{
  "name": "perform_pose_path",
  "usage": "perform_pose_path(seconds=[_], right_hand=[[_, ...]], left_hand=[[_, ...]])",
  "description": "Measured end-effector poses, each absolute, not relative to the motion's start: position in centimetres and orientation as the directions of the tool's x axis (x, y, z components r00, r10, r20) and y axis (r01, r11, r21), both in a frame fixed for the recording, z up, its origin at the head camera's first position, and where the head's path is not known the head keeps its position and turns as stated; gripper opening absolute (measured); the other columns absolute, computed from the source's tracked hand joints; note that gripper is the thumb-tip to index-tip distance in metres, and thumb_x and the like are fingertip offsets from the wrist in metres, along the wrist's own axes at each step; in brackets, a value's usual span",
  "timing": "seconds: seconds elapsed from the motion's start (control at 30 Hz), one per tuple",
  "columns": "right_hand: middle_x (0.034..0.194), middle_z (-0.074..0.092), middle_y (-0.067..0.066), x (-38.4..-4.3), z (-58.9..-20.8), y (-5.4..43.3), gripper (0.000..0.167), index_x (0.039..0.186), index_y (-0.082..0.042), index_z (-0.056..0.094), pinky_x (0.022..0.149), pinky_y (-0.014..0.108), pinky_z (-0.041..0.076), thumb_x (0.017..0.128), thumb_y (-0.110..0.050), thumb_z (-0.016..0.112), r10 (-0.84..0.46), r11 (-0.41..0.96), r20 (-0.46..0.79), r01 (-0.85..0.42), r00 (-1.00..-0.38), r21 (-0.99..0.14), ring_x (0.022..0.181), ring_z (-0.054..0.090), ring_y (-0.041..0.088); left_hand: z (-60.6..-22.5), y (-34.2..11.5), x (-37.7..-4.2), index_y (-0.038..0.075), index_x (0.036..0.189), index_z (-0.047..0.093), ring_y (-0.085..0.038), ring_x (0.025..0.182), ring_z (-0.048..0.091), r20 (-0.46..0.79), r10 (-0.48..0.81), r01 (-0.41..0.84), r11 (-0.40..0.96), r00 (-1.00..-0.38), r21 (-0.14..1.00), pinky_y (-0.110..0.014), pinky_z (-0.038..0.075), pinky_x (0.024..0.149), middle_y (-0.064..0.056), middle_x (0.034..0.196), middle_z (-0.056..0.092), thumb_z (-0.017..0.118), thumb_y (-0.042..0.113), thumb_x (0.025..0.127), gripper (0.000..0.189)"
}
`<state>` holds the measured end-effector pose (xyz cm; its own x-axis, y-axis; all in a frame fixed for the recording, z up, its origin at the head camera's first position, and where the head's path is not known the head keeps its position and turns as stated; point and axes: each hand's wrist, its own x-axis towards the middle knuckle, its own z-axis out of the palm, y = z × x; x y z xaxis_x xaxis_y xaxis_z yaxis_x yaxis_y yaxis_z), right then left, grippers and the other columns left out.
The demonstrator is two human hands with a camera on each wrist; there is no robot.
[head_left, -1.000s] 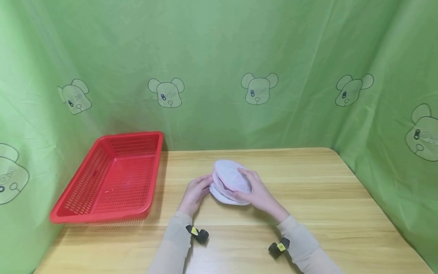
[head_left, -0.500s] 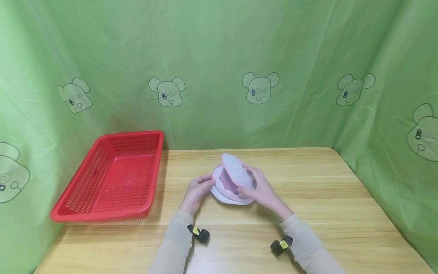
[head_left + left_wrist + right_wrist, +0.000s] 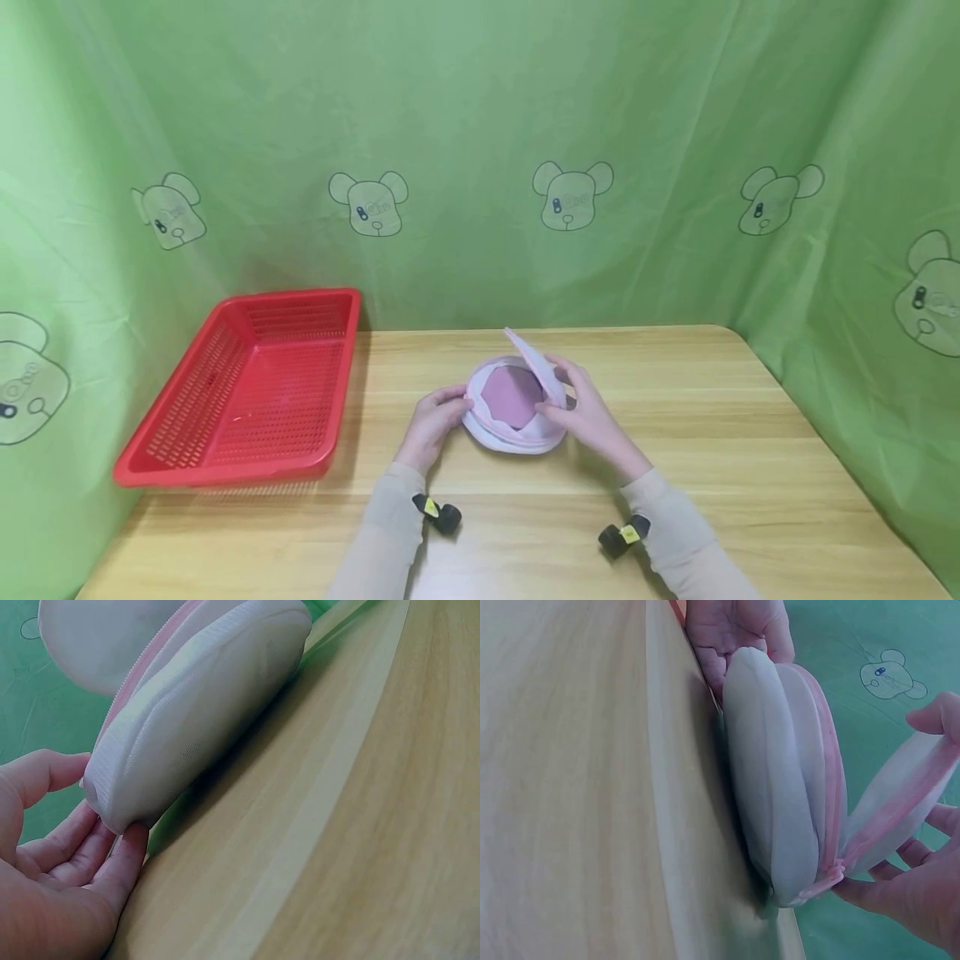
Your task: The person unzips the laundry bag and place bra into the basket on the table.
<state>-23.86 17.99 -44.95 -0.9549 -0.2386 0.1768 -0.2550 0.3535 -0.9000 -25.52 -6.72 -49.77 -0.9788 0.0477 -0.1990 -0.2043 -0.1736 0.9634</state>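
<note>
A round white pouch [image 3: 487, 432] with a pink zip lies on the table, its pink inside [image 3: 512, 397] showing. Its round lid [image 3: 543, 371] stands raised at the right side. My left hand [image 3: 432, 425] holds the pouch's left edge; in the left wrist view the thumb and fingers pinch the white rim [image 3: 124, 772]. With my right hand [image 3: 592, 421] I grip the lid, thumb on one side and fingers on the other. The right wrist view has the zip pull [image 3: 826, 879] hanging near the place where lid and body meet.
A red slotted plastic basket [image 3: 330, 417] stands on the left of the wooden table [image 3: 712, 433]. A green curtain [image 3: 465, 267] printed with bear heads hangs behind the table and at both sides.
The lid has swung up and to the right with my right hand, uncovering the pouch's pink inside. My left hand has stayed at the left edge.
</note>
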Motion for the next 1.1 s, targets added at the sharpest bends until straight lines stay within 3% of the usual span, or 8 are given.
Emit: perform_pose_path(seconds=[0.3, 0.5, 0.63, 0.87, 1.1], right_hand=[[0.147, 0.035, 0.024, -24.1, -44.7, 18.7, 0.082, 0.152, -0.012, 0.026, 0.113, 0.061, 0.032, 0.084, -0.015, 0.072, -0.242, 0.309, 0.130, -0.203, -0.962, -0.929, 0.138, 0.032, 0.041], [0.154, 0.031, 0.020, -24.6, -45.1, 19.4, 0.077, 0.152, -0.012, 0.024, 0.112, 0.061, 0.033, 0.088, -0.012, 0.067, -0.221, 0.174, 0.108, -0.148, -0.969, -0.974, 0.141, 0.030, 0.040], [0.158, 0.026, 0.017, -24.6, -44.9, 19.6, 0.075, 0.153, -0.011, 0.022, 0.116, 0.053, 0.030, 0.089, -0.010, 0.062, -0.207, 0.105, 0.081, -0.104, -0.975, -0.989, 0.144, 0.028, 0.038], [0.156, 0.028, 0.021, -24.7, -44.5, 19.9, 0.076, 0.156, -0.013, 0.013, 0.104, 0.022, 0.045, 0.092, -0.006, 0.053, -0.184, 0.001, 0.065, -0.066, -0.981, -0.998, 0.139, 0.036, 0.035], [0.149, 0.031, 0.014, -24.6, -44.2, 20.1, 0.072, 0.156, -0.013, 0.012, 0.107, 0.027, 0.043, 0.093, -0.003, 0.044, -0.151, -0.158, 0.033, -0.009, -0.988, -0.987, 0.129, 0.045, 0.023]], left_hand=[[-49.7, -6.6, -25.5, -0.004, 0.126, 0.059, -0.010, 0.093, 0.061, -0.208, 0.047, -0.213, -0.161, -0.977, 0.964, -0.020, 0.052, 0.084, -0.015, 0.119, 0.066, 0.070, 0.009, 0.084, 0.045], [-49.9, -6.6, -25.5, -0.004, 0.126, 0.059, -0.010, 0.094, 0.061, -0.214, 0.043, -0.218, -0.150, -0.976, 0.964, -0.020, 0.052, 0.086, -0.017, 0.122, 0.064, 0.069, 0.007, 0.084, 0.044], [-49.9, -6.5, -25.5, -0.004, 0.126, 0.059, -0.010, 0.094, 0.062, -0.212, 0.039, -0.216, -0.144, -0.976, 0.966, -0.020, 0.052, 0.086, -0.017, 0.122, 0.065, 0.068, 0.005, 0.084, 0.044], [-49.8, -6.6, -25.5, -0.004, 0.124, 0.060, -0.011, 0.094, 0.063, -0.204, 0.021, -0.205, -0.125, -0.979, 0.971, -0.022, 0.054, 0.085, -0.019, 0.122, 0.065, 0.068, 0.001, 0.081, 0.044], [-50.1, -6.5, -25.6, -0.004, 0.122, 0.061, -0.012, 0.092, 0.064, -0.204, 0.007, -0.203, -0.143, -0.979, 0.969, -0.024, 0.057, 0.085, -0.020, 0.122, 0.065, 0.067, -0.003, 0.078, 0.045]])
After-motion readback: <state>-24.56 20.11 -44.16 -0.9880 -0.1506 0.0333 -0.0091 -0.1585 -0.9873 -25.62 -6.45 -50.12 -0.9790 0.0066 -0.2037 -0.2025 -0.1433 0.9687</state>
